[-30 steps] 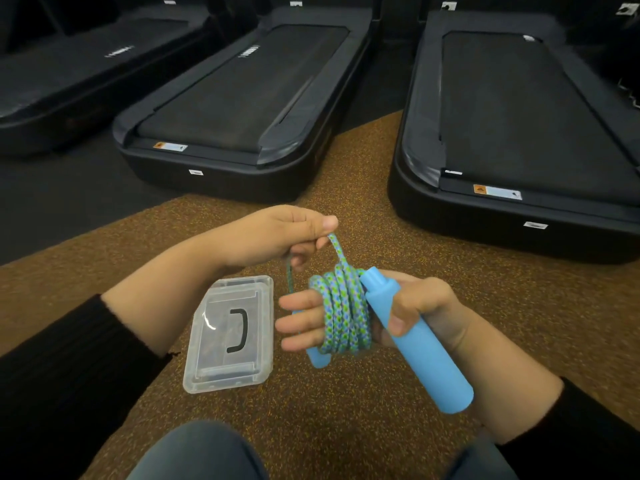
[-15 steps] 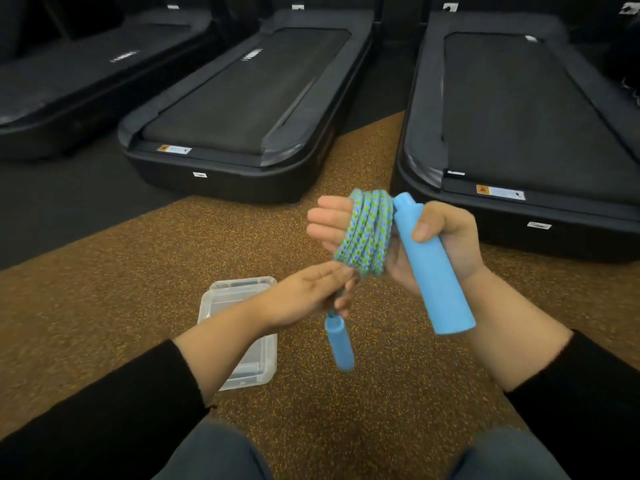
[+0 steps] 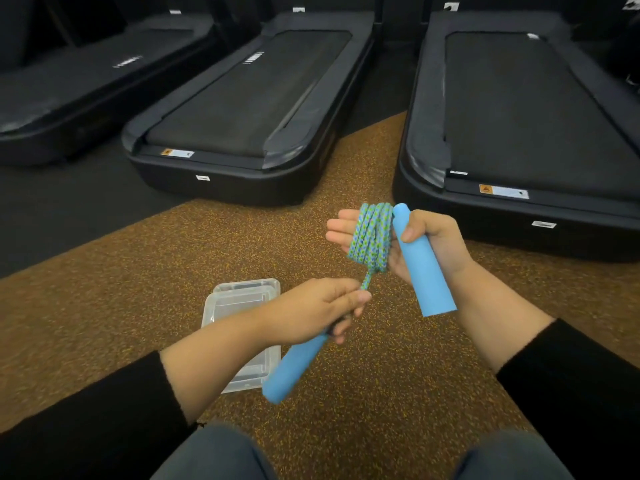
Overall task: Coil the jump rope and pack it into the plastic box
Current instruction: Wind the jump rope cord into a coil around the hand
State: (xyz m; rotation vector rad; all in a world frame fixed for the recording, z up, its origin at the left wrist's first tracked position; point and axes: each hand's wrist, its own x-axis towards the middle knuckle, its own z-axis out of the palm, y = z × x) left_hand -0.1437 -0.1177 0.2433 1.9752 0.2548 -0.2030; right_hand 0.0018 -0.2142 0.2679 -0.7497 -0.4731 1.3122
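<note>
The blue-green braided jump rope (image 3: 372, 233) is wound in several loops around the fingers of my right hand (image 3: 429, 240). That hand's thumb pins one blue handle (image 3: 424, 271) against the palm, handle pointing down. My left hand (image 3: 322, 306) is closed on the rope's free end and the top of the second blue handle (image 3: 291, 370), which slants down to the left. A short taut piece of rope joins the two hands. The clear plastic box (image 3: 242, 299) lies on the floor under my left forearm, partly hidden.
I sit on brown speckled rubber flooring (image 3: 381, 375), knees in jeans at the bottom edge. Black treadmill decks stand ahead: one at centre (image 3: 242, 109), one at right (image 3: 519, 133), a third at far left (image 3: 69, 91). Dark floor lies to the left.
My right hand with the coil rose from low to higher and right. My left hand dropped from above the coil to below it and now grips the second handle, which has swung to a slant.
</note>
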